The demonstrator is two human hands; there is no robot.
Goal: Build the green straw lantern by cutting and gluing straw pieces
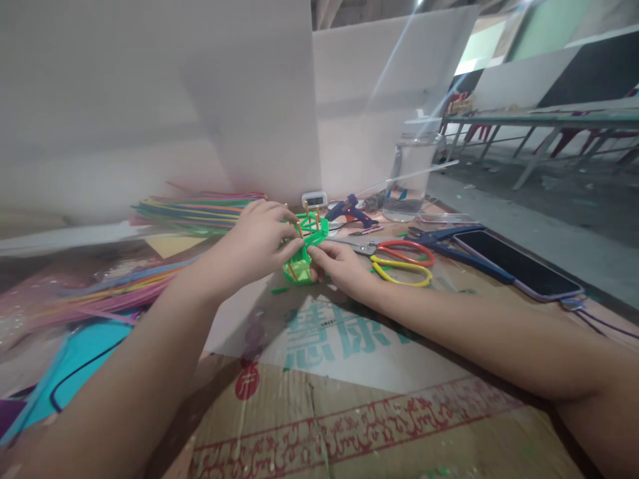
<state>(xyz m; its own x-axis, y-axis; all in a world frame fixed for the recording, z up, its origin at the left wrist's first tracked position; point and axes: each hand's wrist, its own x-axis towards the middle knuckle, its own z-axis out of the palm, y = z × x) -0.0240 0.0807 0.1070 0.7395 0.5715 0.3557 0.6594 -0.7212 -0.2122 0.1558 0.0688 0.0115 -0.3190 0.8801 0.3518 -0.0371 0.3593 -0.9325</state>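
Observation:
A small green frame-like craft piece [315, 233] with several upright tan sticks is held between my hands above a white sheet [249, 306]. My left hand [267, 236] reaches over its left side, fingers bent and closed on it. Against its lower right side, the thumb and fingers of my right hand [339, 263] are pinched together, touching the green piece. Red-and-yellow-handled scissors [403, 263] lie just right of my right hand. Behind the craft piece rests a blue glue gun [352, 211].
Bundles of coloured strips [194, 214] lie at the left, near a blue sheet [82, 366]. At the right are blue-handled pliers [449, 246], a phone [519, 263] and a water bottle [410, 173]. A small white clock [314, 199] stands by the white partition [249, 100].

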